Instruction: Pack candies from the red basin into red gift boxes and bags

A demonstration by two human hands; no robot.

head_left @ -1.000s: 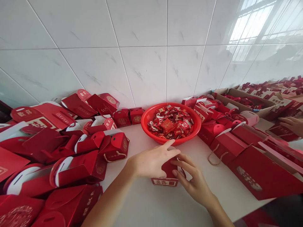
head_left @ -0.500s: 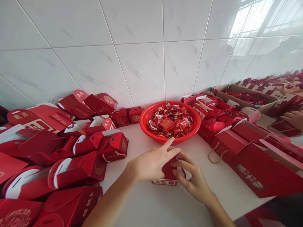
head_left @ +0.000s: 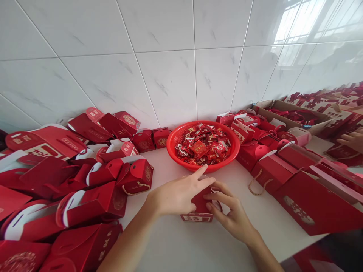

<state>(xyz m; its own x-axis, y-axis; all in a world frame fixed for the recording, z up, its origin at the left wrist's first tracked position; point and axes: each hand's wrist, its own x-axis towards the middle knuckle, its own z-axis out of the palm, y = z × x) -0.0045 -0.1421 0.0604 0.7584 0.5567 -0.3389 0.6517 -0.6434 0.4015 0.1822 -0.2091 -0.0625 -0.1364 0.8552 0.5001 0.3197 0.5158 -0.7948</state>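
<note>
A small red box [head_left: 200, 204] with a pale printed band along its lower front stands on the white table [head_left: 181, 245]. Over its left and top side lies my left hand [head_left: 179, 193], gripping it, with two fingers stretched out above. My right hand [head_left: 230, 207] holds the box's right side between thumb and fingers, beside a white flap. Both hands hide much of the box. Just behind them sits a red plastic basket [head_left: 173, 156] full of wrapped candies [head_left: 207, 145].
Red boxes [head_left: 93, 204] crowd the left side. More red boxes [head_left: 314, 200] line the right, with a cardboard carton [head_left: 317, 128] behind them. Another person's hand [head_left: 353, 139] is at the far right edge. A tiled wall [head_left: 167, 87] rises behind.
The view has shifted very slightly. Both my hands keep their hold on the small box, and my left hand sits a touch further left. At the far right, the other person's hand has moved slightly.
</note>
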